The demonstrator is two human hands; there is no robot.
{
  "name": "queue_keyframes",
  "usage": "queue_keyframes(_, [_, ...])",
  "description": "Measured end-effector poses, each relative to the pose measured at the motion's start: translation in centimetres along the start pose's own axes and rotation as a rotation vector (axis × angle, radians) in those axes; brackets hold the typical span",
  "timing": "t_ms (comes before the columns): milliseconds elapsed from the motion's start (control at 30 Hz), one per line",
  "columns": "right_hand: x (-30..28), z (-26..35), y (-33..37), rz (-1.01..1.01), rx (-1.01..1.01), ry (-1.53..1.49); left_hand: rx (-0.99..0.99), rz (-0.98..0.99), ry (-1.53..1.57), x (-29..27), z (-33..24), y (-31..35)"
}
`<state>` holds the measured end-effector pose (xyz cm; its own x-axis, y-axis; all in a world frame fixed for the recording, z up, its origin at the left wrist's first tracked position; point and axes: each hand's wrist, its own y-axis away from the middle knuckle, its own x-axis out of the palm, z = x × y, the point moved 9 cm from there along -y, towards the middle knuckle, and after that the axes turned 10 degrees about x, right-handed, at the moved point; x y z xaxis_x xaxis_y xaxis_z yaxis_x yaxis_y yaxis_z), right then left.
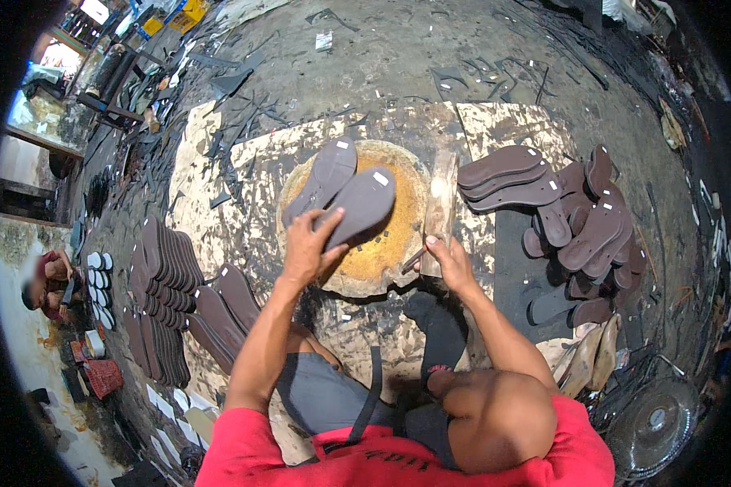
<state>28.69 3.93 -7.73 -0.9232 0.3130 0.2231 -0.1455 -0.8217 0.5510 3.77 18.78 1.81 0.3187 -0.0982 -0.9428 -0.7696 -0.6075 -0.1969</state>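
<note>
Two brown sandal soles point(364, 207), each with a small white patch near its far end, lie overlapping on a round wooden block point(410, 166) with a yellow-brown worn top. My left hand point(309, 247) grips the near end of the soles, its fingers over the upper one. Just right of the block, my right hand point(450, 264) is closed round a short dark rod-like tool point(414, 260), whose tip points toward the block's edge. A pale wooden slab point(442, 191) runs away from that hand; whether my fingers also grip it, I cannot tell.
Neat stacks of brown soles point(166, 268) stand at left, and a looser pile point(597, 231) lies at right. Dark offcuts point(235, 81) litter the floor beyond the mat. A fan point(654, 426) is at lower right. Another person point(50, 284) sits at far left beside white-topped soles point(99, 280).
</note>
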Motion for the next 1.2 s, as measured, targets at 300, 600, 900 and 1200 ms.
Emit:
queue_keyframes(300, [0.5,4.1,4.2,-0.034,-0.132,0.379,0.105,-0.12,0.089,-0.5,-11.6,3.0])
queue_keyframes(600, [1.3,3.6,5.7,-0.045,-0.117,0.561,-0.357,-0.044,0.75,4.7,-13.9,2.3])
queue_keyframes(900, [3.3,3.1,7.4,0.095,-0.159,0.07,-0.818,-0.469,1.489,9.3,-14.4,4.6])
queue_keyframes(1200, [-1.8,1.8,6.0,-0.143,-0.024,0.361,-0.904,-0.604,1.352,7.3,-9.3,1.3])
